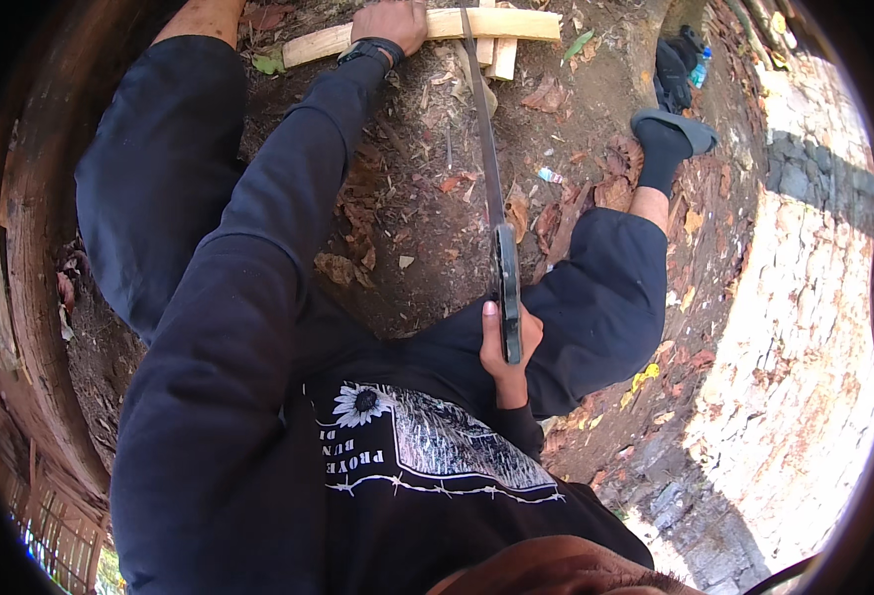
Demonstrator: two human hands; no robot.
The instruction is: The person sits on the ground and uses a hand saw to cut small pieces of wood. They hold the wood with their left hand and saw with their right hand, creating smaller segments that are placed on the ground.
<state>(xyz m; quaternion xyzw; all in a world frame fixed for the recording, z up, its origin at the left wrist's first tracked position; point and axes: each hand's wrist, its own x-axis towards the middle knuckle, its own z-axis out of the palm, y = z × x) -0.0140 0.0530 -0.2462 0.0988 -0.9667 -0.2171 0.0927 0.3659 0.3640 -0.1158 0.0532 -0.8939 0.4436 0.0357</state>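
At the top of the view, my left hand (390, 24) is closed over a pale wooden strip (508, 24) and presses it down. A dark watch is on that wrist. My right hand (512, 342), in front of my body, is closed around the dark handle of a handsaw (491, 183). The saw's long thin blade points away from me, seen almost edge-on, and its far end crosses the strip just right of my left hand. Its teeth cannot be made out. Shorter pale wood pieces (501, 61) lie under the strip, crosswise to it.
Dry leaves (546, 94) and wood chips litter the dirt between my spread legs. A small label-like scrap (550, 175) lies right of the blade. My sandalled foot (677, 137) rests at the right, near a dark bundle and a bottle (699, 71). A wooden beam (45, 297) runs along the left.
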